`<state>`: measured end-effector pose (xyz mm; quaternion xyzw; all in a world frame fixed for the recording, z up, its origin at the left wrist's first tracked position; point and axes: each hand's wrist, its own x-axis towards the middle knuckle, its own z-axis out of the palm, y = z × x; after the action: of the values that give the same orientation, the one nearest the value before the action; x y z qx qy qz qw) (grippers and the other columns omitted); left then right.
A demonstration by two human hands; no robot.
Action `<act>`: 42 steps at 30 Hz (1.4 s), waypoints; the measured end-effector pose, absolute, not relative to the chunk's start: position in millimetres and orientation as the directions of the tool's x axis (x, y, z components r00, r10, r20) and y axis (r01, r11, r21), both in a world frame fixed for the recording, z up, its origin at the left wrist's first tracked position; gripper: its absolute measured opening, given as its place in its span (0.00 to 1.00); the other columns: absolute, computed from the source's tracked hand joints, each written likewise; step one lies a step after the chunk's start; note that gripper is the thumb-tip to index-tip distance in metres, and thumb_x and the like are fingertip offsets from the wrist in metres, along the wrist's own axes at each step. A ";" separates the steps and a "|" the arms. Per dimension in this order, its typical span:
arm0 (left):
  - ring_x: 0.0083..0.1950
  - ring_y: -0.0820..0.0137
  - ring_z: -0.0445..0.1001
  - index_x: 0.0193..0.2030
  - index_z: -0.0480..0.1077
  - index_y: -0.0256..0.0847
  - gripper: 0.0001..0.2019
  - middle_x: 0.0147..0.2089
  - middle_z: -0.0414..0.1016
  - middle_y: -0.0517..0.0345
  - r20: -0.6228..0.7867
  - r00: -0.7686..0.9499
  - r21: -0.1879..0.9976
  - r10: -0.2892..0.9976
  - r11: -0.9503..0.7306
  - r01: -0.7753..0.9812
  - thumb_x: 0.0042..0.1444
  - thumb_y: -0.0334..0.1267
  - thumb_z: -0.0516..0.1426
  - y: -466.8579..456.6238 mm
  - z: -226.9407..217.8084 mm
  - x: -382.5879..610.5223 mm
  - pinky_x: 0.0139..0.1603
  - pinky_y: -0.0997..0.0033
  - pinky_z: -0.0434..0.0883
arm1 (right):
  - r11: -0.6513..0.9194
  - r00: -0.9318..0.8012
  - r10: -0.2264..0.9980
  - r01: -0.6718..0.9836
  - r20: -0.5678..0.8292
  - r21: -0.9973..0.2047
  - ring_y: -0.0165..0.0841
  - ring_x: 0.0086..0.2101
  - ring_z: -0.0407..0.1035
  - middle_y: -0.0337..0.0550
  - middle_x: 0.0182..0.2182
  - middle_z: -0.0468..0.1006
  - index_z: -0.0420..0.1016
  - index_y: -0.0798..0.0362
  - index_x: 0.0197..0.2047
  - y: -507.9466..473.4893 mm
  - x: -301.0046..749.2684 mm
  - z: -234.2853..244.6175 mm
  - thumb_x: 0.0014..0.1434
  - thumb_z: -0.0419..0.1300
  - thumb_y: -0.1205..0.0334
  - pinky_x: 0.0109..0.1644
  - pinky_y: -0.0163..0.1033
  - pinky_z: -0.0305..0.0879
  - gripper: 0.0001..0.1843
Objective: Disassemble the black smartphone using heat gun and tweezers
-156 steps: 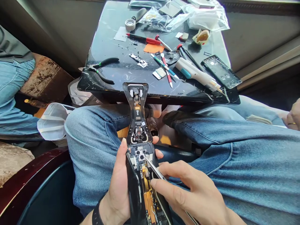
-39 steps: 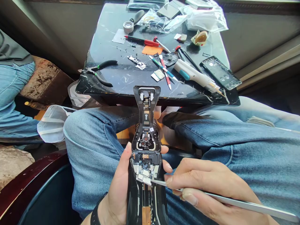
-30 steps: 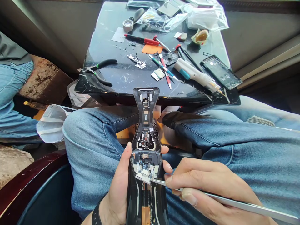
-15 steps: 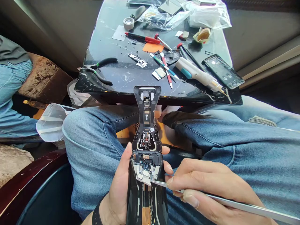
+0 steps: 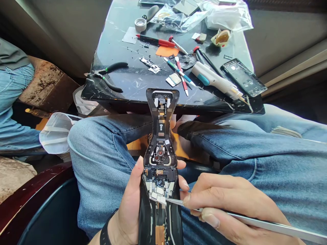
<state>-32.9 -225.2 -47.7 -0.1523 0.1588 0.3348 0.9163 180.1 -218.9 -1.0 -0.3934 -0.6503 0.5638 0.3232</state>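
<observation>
My left hand point(image 5: 125, 207) grips an opened black smartphone point(image 5: 158, 207) from below, its thumb along one side and fingertips on the other. Its circuit board and small silver shields lie bare. A black hourglass-shaped panel point(image 5: 160, 129) with camera lenses stands up from the phone's top end. My right hand point(image 5: 224, 207) holds long steel tweezers point(image 5: 255, 221). Their tips rest on a small white-and-silver piece point(image 5: 157, 199) on the board. The lower phone is partly hidden by my left palm.
Beyond my knees stands a black marble table point(image 5: 107, 90) holding pliers point(image 5: 107, 76), a soldering iron point(image 5: 217, 80), a phone frame point(image 5: 242, 76), several screwdrivers and plastic bags. A seated person's jeans leg point(image 5: 15, 126) lies at the left, and a dark chair arm point(image 5: 33, 190) at lower left.
The hourglass panel has risen slightly and the phone has shifted a little. The tweezer tips stay at the small piece, now lower on the board than in the earliest frame, where they were nearer the lenses.
</observation>
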 end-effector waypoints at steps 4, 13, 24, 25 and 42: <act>0.47 0.62 0.83 0.63 0.75 0.26 0.36 0.48 0.82 0.42 -0.396 0.724 -0.161 0.565 0.733 -0.660 0.70 0.62 0.52 -225.2 -48.3 -33.3 0.51 0.66 0.79 | 0.029 -0.462 0.886 0.136 -0.038 -0.990 0.28 0.33 0.75 0.39 0.34 0.81 0.85 0.45 0.53 -220.0 180.4 -2.0 0.73 0.60 0.64 0.39 0.29 0.73 0.13; 0.44 0.64 0.82 0.62 0.77 0.27 0.34 0.44 0.82 0.45 -0.458 0.707 -0.154 0.538 0.736 -0.660 0.67 0.61 0.57 -222.6 -45.8 -31.8 0.49 0.70 0.78 | 0.015 -0.400 0.915 0.187 -0.062 -0.982 0.26 0.36 0.78 0.33 0.38 0.85 0.84 0.38 0.55 -218.0 177.7 -2.7 0.73 0.61 0.62 0.44 0.27 0.72 0.13; 0.48 0.57 0.86 0.64 0.75 0.28 0.39 0.47 0.84 0.41 -0.437 0.737 -0.163 0.516 0.761 -0.628 0.73 0.63 0.43 -220.1 -45.1 -34.2 0.44 0.68 0.80 | -0.327 -0.319 0.898 -0.018 -0.304 -0.945 0.29 0.31 0.76 0.40 0.33 0.85 0.89 0.44 0.48 -223.9 175.4 -10.6 0.72 0.63 0.60 0.36 0.29 0.74 0.11; 0.48 0.56 0.86 0.64 0.75 0.28 0.41 0.47 0.84 0.41 -0.437 0.744 -0.165 0.506 0.767 -0.620 0.73 0.64 0.41 -219.8 -45.1 -34.5 0.43 0.68 0.80 | -0.398 -0.301 0.884 -0.083 -0.358 -0.913 0.29 0.30 0.76 0.42 0.32 0.84 0.90 0.46 0.46 -224.6 174.0 -12.8 0.71 0.65 0.58 0.34 0.29 0.74 0.10; 0.46 0.59 0.83 0.62 0.76 0.26 0.41 0.45 0.83 0.42 -0.482 0.727 -0.164 0.488 0.765 -0.622 0.73 0.64 0.40 -217.3 -43.2 -32.5 0.50 0.65 0.77 | -0.615 -0.330 0.784 -0.294 -0.526 -0.732 0.29 0.24 0.73 0.46 0.25 0.81 0.90 0.56 0.36 -227.6 169.4 -22.7 0.62 0.73 0.51 0.27 0.31 0.72 0.15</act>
<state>-32.5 -217.3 -43.2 -0.1594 0.2107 0.3031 0.9156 169.4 -227.6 -22.7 -0.4612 -0.2653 0.7712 0.3495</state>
